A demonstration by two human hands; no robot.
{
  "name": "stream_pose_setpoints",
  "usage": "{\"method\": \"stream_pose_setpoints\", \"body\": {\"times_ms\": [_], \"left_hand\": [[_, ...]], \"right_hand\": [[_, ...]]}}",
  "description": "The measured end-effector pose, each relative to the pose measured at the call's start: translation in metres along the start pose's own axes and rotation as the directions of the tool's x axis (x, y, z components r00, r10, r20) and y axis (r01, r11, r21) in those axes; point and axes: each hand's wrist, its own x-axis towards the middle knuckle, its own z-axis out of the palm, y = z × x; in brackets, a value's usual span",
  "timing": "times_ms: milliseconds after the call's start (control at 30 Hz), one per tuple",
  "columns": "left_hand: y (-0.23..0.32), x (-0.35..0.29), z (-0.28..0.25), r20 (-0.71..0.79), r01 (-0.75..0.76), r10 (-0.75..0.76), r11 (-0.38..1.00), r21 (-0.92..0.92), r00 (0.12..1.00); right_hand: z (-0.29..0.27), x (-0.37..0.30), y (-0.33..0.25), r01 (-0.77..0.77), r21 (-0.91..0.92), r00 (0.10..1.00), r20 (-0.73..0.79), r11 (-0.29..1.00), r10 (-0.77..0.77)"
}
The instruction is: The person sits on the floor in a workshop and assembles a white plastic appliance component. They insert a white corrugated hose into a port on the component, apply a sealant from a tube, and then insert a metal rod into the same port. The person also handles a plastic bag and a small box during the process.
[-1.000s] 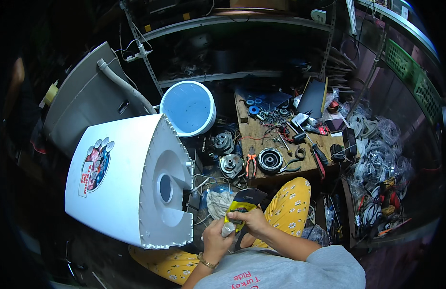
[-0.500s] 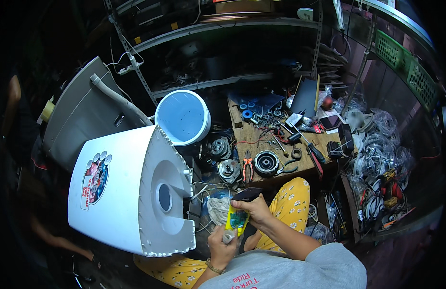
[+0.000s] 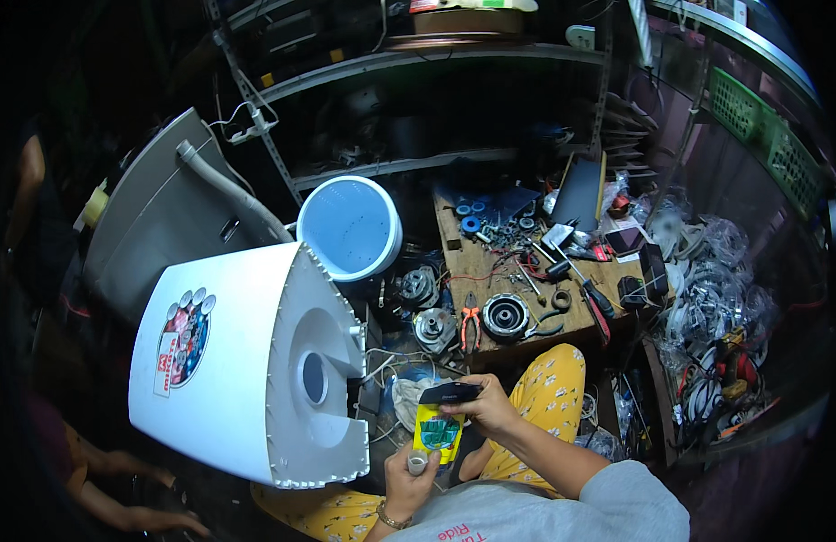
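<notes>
Fingers (image 3: 465,408) of our right hand (image 3: 490,411) pinch a flat yellow-and-black pouch (image 3: 439,434); our left hand (image 3: 407,485) curls closed around a short white cylinder (image 3: 418,462). We judge a slackened grip could drop either.

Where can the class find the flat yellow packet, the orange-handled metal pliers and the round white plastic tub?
Flat yellow packet (image 3: 439,430), head view: printed front.
Orange-handled metal pliers (image 3: 470,314), head view: where handles meet.
Round white plastic tub (image 3: 347,228), head view: bare inside.
</notes>
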Motion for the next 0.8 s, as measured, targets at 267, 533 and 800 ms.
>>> {"method": "stream_pose_setpoints", "body": {"times_ms": [267,533,800], "left_hand": [[-0.007,-0.023,-0.026,0.001,0.032,-0.033,0.973,0.226,0.999],[-0.014,-0.019,-0.054,-0.313,0.175,-0.165,0.985,0.003,0.935],[-0.008,-0.016,-0.057,-0.414,0.178,-0.104,0.973,0.145,0.904]], "right_hand": [[0.015,0.017,0.001,0.003,-0.179,0.993,0.117,0.984,0.018],[0.059,0.01,0.008,-0.108,-0.314,0.909,0.354,0.943,0.222],[0.065,0.015,-0.013,0.31,-0.641,0.803,0.572,0.703,0.167]]}}
